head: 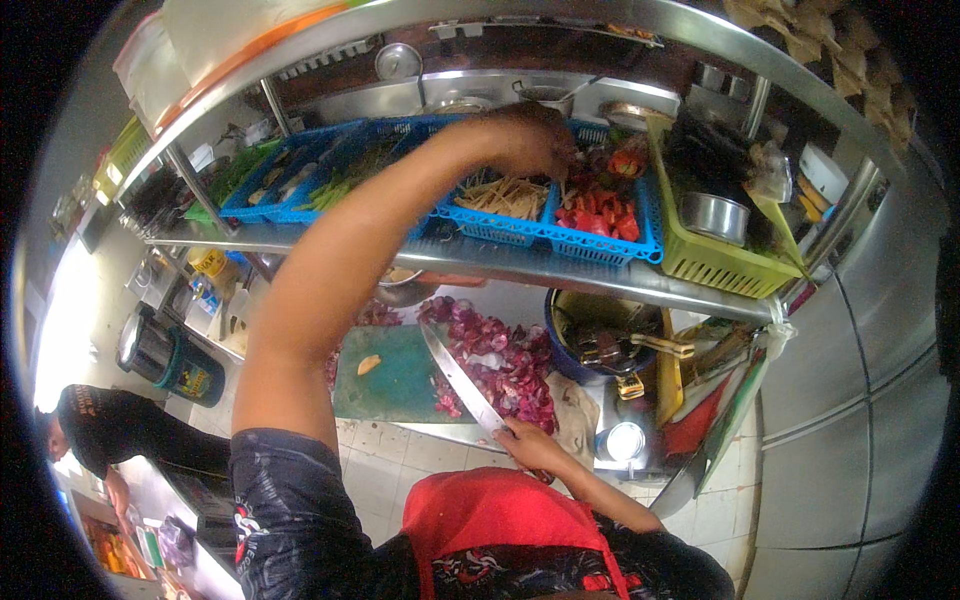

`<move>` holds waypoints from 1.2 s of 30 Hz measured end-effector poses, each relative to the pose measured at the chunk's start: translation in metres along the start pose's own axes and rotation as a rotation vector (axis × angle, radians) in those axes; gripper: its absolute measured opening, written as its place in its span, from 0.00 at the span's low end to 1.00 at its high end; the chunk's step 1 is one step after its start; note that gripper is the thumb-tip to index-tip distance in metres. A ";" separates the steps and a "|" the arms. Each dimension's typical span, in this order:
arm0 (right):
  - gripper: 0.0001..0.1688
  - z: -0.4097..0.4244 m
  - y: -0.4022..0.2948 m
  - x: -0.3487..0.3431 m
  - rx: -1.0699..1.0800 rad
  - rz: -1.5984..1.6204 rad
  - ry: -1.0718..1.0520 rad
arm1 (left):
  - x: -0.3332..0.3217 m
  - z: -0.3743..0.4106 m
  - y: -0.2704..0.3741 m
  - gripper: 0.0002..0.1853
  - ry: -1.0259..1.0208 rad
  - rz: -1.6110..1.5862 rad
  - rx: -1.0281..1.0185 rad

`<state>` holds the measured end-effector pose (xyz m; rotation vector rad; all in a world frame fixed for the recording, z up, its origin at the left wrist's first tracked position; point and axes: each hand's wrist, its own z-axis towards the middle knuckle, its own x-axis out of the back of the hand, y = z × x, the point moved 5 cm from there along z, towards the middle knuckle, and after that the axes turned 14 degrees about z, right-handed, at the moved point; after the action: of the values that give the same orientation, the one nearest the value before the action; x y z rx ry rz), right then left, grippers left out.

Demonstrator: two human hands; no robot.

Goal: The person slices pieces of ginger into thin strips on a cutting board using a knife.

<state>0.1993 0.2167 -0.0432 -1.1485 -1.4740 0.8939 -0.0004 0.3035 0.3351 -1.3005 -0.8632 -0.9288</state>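
Observation:
My right hand grips a large kitchen knife, its blade slanting up and left over the edge of a green cutting board. Chopped red onion lies heaped beside and under the blade. One small pale piece, perhaps ginger or garlic, rests alone on the board. My left arm reaches up to the shelf, and my left hand is blurred over the blue plastic basket. In that basket are cut red peppers and pale strips. What my left fingers hold, if anything, is hidden.
A steel shelf edge crosses above the board. Right of the onions stand a dark blue bucket with utensils, a cloth and a can. A yellow-green basket holds a pot. Another person works at left.

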 end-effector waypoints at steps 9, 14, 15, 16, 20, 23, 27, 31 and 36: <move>0.25 -0.005 0.005 -0.001 0.003 0.072 0.039 | -0.028 0.032 0.023 0.18 -0.273 0.105 -0.037; 0.26 -0.007 0.012 0.002 -0.013 0.089 0.052 | -0.026 0.043 0.026 0.15 -0.301 0.096 0.052; 0.26 -0.007 0.014 0.001 0.016 0.067 0.064 | -0.034 0.046 0.019 0.15 -0.290 0.090 0.033; 0.27 -0.007 0.017 0.000 0.045 0.045 0.075 | -0.042 0.049 0.011 0.15 -0.279 0.083 0.014; 0.28 -0.011 0.009 0.001 0.000 0.052 0.040 | -0.037 0.029 -0.009 0.15 -0.220 0.085 0.048; 0.29 -0.007 0.027 0.002 0.105 0.018 0.115 | 0.000 0.008 -0.012 0.18 -0.304 0.163 0.146; 0.27 -0.006 0.020 -0.002 0.151 -0.014 0.097 | 0.014 -0.024 -0.014 0.19 -0.391 0.102 0.321; 0.25 -0.005 0.010 -0.001 0.045 0.041 0.007 | 0.013 -0.026 -0.017 0.17 -0.239 0.144 0.154; 0.28 -0.001 -0.005 -0.003 0.006 -0.011 -0.027 | 0.014 -0.037 -0.019 0.16 0.057 -0.155 0.200</move>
<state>0.1993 0.2126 -0.0395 -1.1263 -1.4971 0.9090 -0.0122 0.2650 0.3521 -1.0422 -0.9961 -0.9700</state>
